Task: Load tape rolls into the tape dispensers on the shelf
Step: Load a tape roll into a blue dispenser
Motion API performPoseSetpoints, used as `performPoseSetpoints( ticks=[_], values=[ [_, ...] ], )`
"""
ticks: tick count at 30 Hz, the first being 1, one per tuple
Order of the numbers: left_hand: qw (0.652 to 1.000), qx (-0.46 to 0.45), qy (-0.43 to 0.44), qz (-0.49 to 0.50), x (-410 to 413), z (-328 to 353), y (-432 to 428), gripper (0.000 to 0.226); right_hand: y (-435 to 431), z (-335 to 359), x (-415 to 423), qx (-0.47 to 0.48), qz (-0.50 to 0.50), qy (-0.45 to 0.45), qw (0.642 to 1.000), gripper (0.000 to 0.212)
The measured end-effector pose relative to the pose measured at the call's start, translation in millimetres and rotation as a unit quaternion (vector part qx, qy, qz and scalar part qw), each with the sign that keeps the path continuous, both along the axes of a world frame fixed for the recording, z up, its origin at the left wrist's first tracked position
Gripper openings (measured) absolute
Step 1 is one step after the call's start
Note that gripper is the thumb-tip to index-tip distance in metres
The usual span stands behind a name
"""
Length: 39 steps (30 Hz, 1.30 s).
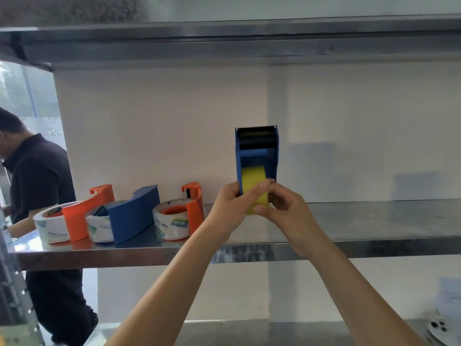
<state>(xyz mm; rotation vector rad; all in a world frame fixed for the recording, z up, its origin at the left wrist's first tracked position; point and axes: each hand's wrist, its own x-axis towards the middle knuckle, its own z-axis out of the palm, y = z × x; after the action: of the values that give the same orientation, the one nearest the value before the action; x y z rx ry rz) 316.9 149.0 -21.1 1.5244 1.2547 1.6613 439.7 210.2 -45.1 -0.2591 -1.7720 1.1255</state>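
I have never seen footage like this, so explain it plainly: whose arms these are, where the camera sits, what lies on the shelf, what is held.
No machine here: these are a person's two bare arms, filmed by one wide camera worn on that person's head, looking forward and down. The left hand grips a tall blue dispenser, held upright at the metal shelf, thumb across the yellow tape roll inside it. The right hand pinches that roll's lower edge with its fingers. Left of them on the shelf lie three more dispensers holding white rolls: the leftmost orange dispenser, the low blue dispenser, the right orange dispenser. Another person in a dark shirt stands at far left.
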Motion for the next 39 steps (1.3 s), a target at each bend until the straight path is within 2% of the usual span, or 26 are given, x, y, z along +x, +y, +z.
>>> performPoseSetpoints(
  ticks=[4,7,9,12,16,20,25,34,39],
  values=[
    [1.0,-0.003,-0.007,-0.009,-5.5,-3.1,-2.3,0.029,1.1,4.5,5.1,0.034,-0.093,-0.077,0.992,0.018],
    [1.0,0.002,-0.012,-0.008,-10.6,-5.4,-2.1,0.03,4.3,14.5,17.5,0.021,-0.134,-0.057,0.989,0.004],
    [0.999,0.007,-0.029,-0.045,-10.6,-6.9,-1.2,0.024,4.1,22.0,22.8,-0.009,-0.132,-0.034,0.991,0.01],
    [0.996,0.014,-0.035,-0.078,-9.5,-9.8,1.2,0.021,1.5,31.2,20.0,-0.014,-0.126,-0.083,0.988,0.021],
    [0.997,0.007,0.032,-0.073,-8.5,-14.4,3.4,0.017,-0.8,38.8,6.6,-0.016,-0.139,-0.141,0.98,0.023],
    [0.997,-0.003,0.039,-0.069,-11.0,-14.3,2.2,0.015,-2.8,43.3,1.8,-0.041,-0.119,-0.107,0.986,0.017],
    [0.997,-0.009,0.05,-0.058,-9.8,-12.6,-2.3,0.015,-11.0,45.7,-1.3,-0.014,-0.089,-0.084,0.992,0.011],
    [0.999,0.008,0.037,-0.023,-7.5,-14.6,-6.3,0.003,-3.8,44.0,-9.2,0.072,-0.158,-0.039,0.984,0.01],
    [0.999,0.019,0.018,0.023,-5.2,-14.0,-3.0,0.01,-2.8,48.3,-14.7,0.089,-0.161,-0.028,0.982,0.013]
  ],
)
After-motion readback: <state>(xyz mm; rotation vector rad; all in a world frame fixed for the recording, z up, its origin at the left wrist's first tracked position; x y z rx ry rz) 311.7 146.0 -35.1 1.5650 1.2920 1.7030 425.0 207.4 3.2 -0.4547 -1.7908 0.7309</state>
